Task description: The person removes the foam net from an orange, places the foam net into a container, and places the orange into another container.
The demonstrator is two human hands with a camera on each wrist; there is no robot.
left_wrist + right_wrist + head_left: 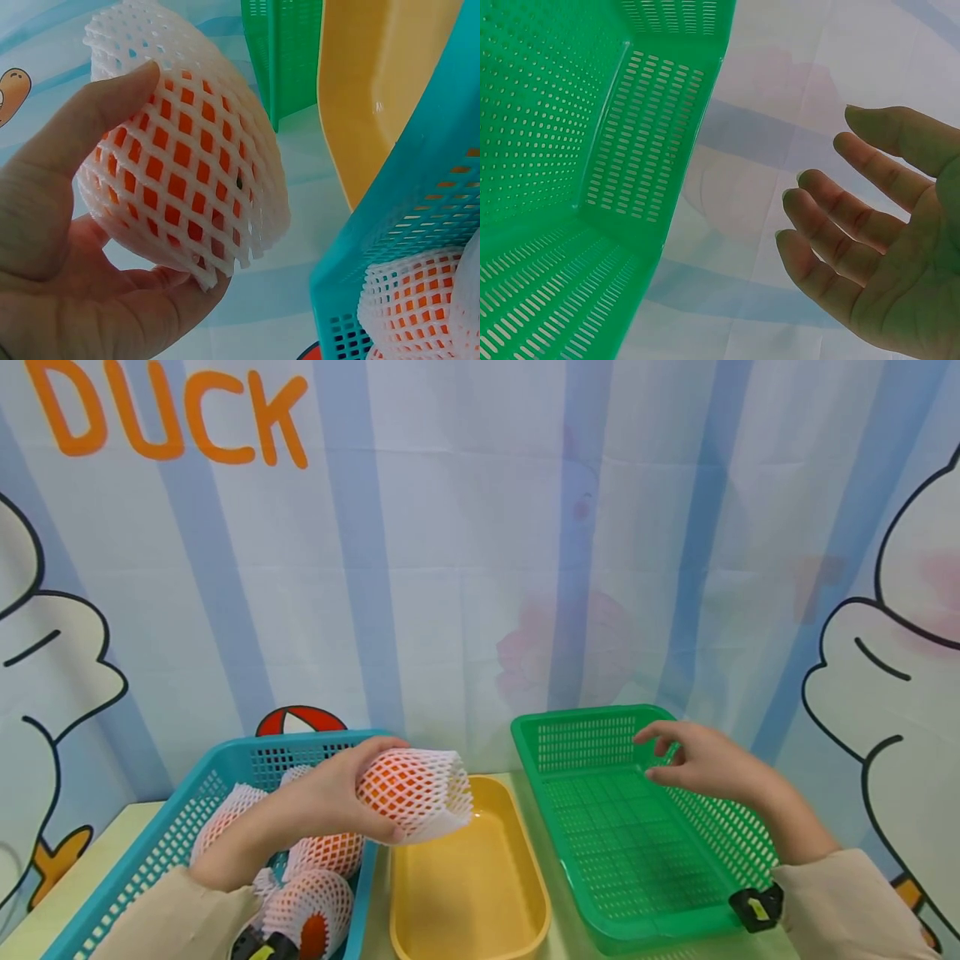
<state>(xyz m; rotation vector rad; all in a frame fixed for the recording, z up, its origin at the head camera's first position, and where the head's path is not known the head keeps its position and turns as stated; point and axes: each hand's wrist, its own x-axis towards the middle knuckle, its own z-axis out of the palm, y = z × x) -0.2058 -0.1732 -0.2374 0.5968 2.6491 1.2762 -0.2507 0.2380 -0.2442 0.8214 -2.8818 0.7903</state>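
Note:
My left hand point(348, 789) grips a round orange-red fruit in a white foam net point(412, 793), holding it up over the blue basket's right rim and the back of the yellow tray point(471, 893). In the left wrist view the thumb lies across the net point(180, 161) and the other fingers curl beneath it. Several more net-wrapped fruits point(309, 906) lie in the blue basket point(225, 760), partly hidden by my left forearm. Over the right side of the green basket point(600, 827), my right hand point(705, 764) hangs with loosely bent fingers and holds nothing.
The blue basket, yellow tray and green basket stand side by side on a pale table point(142, 827). Close behind them hangs a striped curtain point(465, 568) with printed cartoon figures. The basket walls rise above the low tray rim.

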